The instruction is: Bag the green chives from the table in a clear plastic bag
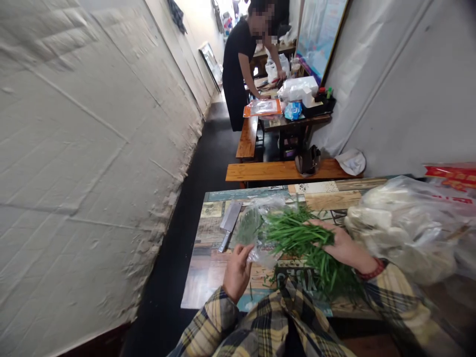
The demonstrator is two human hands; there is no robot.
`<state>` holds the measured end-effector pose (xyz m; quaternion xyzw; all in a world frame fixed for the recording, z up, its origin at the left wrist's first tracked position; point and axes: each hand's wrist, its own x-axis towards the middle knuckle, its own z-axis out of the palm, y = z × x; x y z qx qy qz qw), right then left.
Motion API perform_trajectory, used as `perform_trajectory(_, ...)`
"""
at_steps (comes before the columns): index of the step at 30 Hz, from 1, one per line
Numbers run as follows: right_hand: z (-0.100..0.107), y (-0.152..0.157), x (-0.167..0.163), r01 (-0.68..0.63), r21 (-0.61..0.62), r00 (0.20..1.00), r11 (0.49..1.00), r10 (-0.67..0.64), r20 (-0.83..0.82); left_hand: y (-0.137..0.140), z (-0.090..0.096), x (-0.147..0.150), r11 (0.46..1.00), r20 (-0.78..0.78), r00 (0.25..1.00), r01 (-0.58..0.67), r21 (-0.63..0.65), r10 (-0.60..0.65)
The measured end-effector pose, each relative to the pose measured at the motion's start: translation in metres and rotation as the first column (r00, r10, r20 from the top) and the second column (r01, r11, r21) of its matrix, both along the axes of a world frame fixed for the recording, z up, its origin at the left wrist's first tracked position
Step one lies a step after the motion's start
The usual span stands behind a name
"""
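The patchwork-printed wooden table [334, 196] carries everything here, and its near edge is where the trouble lies: loose green strands already trail down past the person's lap. To the right, a large crumpled clear plastic sack of pale goods [409, 228] crowds the working space, so an elbow swing could likely shove it or drag it off. The bundle of long thin green chives [297, 238] lies across the table's middle, gripped from above by the right hand [344, 245], fingers curled around the stalks; a loose hold would probably let them fan out and spill. Its tips sit in a thin clear plastic bag [256, 223], which the left hand [238, 270] pinches at its lower edge, and a hard pull could tear the film. Just left of the bag, the steel rectangular cleaver [230, 220] lies flat, near enough that a blind reach risks the blade.
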<state>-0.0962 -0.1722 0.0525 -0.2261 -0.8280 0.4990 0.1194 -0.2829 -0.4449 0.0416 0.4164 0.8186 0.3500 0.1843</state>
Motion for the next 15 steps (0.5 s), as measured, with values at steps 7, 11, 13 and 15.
perform_trajectory(7, -0.045, -0.020, -0.069, -0.374, 0.148, 0.900, 0.916, 0.320, 0.295, -0.024, -0.009, 0.013, 0.952, 0.183, 0.960, -0.243, 0.184, 0.210)
perform_trajectory(11, -0.057, -0.025, -0.092, -0.509, 0.313, 0.828, 0.802, 0.358, 0.432, -0.032, -0.010, 0.009, 0.921, 0.262, 0.925, -0.332, 0.205, 0.275)
perform_trajectory(13, -0.061, -0.027, -0.106, -0.545, 0.308, 0.806, 0.780, 0.386, 0.449, -0.031, -0.006, 0.008, 0.909, 0.295, 0.914, -0.351, 0.224, 0.280)
perform_trajectory(15, -0.067, -0.029, -0.123, -0.493, 0.237, 0.829, 0.837, 0.370, 0.418, -0.028, 0.001, 0.009, 0.929, 0.324, 0.927, -0.274, 0.247, 0.187)
